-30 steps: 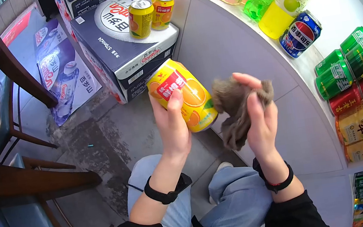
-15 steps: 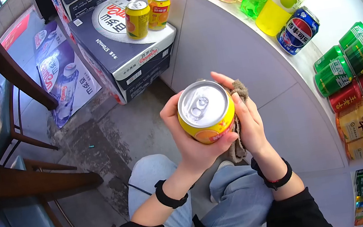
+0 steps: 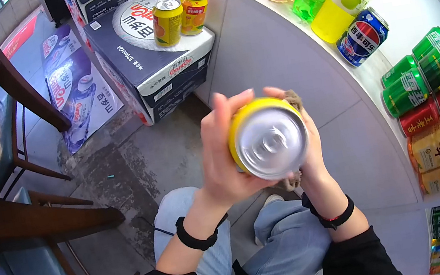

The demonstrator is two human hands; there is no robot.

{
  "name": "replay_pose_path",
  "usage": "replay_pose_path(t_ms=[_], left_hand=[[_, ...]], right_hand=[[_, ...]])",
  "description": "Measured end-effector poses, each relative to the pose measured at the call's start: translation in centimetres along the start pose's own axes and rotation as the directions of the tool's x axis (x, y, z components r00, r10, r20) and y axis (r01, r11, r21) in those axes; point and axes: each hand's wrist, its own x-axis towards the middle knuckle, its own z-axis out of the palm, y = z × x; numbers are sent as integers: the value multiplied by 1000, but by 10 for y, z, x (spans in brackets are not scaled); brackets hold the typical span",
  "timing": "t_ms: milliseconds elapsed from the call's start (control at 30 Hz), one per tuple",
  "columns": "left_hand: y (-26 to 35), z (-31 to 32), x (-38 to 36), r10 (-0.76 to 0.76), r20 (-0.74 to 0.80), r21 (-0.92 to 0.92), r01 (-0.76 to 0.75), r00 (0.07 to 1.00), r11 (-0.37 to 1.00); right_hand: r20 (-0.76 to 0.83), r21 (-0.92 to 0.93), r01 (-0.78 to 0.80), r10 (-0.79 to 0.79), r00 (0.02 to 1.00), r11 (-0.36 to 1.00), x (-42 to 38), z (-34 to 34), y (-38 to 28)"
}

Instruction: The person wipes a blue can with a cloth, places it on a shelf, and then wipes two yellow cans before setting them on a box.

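A yellow can [image 3: 269, 140] is between my two hands, its silver top tilted toward the camera and a little blurred. My left hand [image 3: 221, 154] wraps round the can's left side, fingers curled over its upper edge. On the can's right side, my right hand [image 3: 308, 141] presses a brown cloth [image 3: 293, 100] against it; much of the cloth is hidden behind the can and the hand. Two more yellow cans, one on the left [image 3: 168, 22] and one on the right [image 3: 193, 12], stand upright on a dark drinks carton [image 3: 125, 49].
A white shelf [image 3: 334, 56] on the right holds bottles, a blue can [image 3: 362, 37], green cans [image 3: 405, 86], red cans and amber bottles [image 3: 436, 158]. Wooden chairs [image 3: 43, 223] stand at the left. A printed purple mat [image 3: 80, 90] lies on the floor.
The can has tipped and shifted slightly right, so its top faces the camera more directly. My left hand has turned, its fingers now higher around the can.
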Motion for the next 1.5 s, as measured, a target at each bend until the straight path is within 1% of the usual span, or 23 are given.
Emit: replay_pose_path(t_ms=[33, 67, 200, 267, 300, 367, 400, 433, 467, 533, 667, 733, 800, 867, 967, 1067, 1167, 1200, 1267, 1367, 1400, 1467, 1500], left_hand=[[0, 7, 8, -43, -54, -200, 31, 998, 979], [18, 18, 10, -338, -195, -417, 234, 921, 878], [19, 16, 14, -332, -365, -493, 122, 870, 861], [24, 16, 10, -434, -423, -540, 164, 796, 826], [27, 14, 13, -467, -408, -564, 186, 784, 805], [23, 14, 6, -447, -438, -499, 203, 780, 843], [22, 13, 4, -425, -462, -432, 221, 779, 874], [21, 9, 4, -424, -364, -414, 264, 829, 871], [28, 10, 5, -545, -261, -518, 360, 797, 775], [26, 15, 5, -606, -189, -589, 405, 773, 699], [15, 14, 0, -566, -289, -544, 354, 772, 761], [11, 10, 1, -611, -311, -665, 293, 728, 687], [14, 5, 10, -708, -280, -817, 226, 648, 530], [14, -4, 13, -676, -167, -926, 122, 717, 358], [10, -7, 13, -672, -133, -894, 204, 728, 398], [-1, -7, 7, -540, -249, -599, 311, 804, 738], [-5, -10, 0, -277, -177, -318, 212, 944, 924], [-6, -5, 3, -177, -176, -372, 102, 968, 922], [7, 0, 8, -225, -68, -315, 193, 972, 929], [-2, 5, 7, 21, 45, -124, -15, 999, 992], [4, 3, 10, 32, 96, 119, -43, 995, 992], [8, 11, 6, -34, 125, 227, 5, 992, 974], [10, 14, 5, -15, 142, 195, -13, 990, 981]], right_hand=[[-33, 47, 18, -16, 999, 999, -3, 5, -2], [-32, 48, 18, -16, 999, 999, -4, 8, 1], [123, -152, 317, -301, 946, 936, -13, 13, 7], [211, -350, 525, -480, 851, 776, -16, 14, 8], [213, -350, 523, -478, 852, 777, -16, 10, 7], [460, -478, 709, -541, 704, 518, -16, -1, 6], [461, -476, 710, -540, 704, 519, -19, 1, 2], [517, -468, 769, -571, 637, 434, -24, 6, -6], [572, -454, 821, -594, 566, 346, -26, 9, -10], [548, -452, 814, -606, 577, 366, -23, 9, -9], [480, -503, 706, -518, 708, 498, -9, -3, -1], [227, -414, 299, -221, 948, 859, -8, 6, -4], [230, -384, 101, -11, 973, 918, -3, 0, 7], [189, -265, -93, 146, 971, 960, -6, 7, 11], [191, -274, -114, 170, 967, 955, -4, 10, 12], [149, -217, -223, 258, 955, 950, -2, 6, 13], [160, -274, -222, 272, 949, 936, 3, -2, 18], [161, -270, -216, 265, 951, 938, 4, -5, 22], [227, -233, -88, 142, 964, 968, 7, -9, 28], [195, -43, -205, 210, 958, 978, 0, -26, 29], [145, 27, -289, 282, 948, 957, 2, -36, 37], [84, 80, -283, 276, 957, 956, 4, -42, 43], [71, 251, -275, 265, 962, 928, 6, -39, 40]])
